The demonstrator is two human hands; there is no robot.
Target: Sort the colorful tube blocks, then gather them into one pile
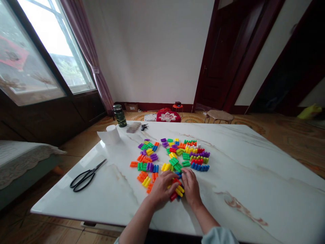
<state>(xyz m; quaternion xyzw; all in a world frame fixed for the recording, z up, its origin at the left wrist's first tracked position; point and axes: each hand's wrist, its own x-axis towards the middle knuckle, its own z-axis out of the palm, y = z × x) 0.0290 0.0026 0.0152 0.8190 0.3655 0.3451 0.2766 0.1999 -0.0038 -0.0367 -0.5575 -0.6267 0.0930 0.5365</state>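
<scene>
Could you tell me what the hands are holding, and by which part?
The left hand and right hand close on coloured plastic pegs from either side; any grip is hidden.

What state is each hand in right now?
Left hand: curved over coloured plastic pegs, grip cannot be told.
Right hand: also curved over them, grip cannot be told.

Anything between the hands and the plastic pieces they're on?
Nothing visible. The left hand and right hand already touch the red and yellow plastic pieces between them. The other coloured pieces lie beyond the hands on the marble table top.
</scene>
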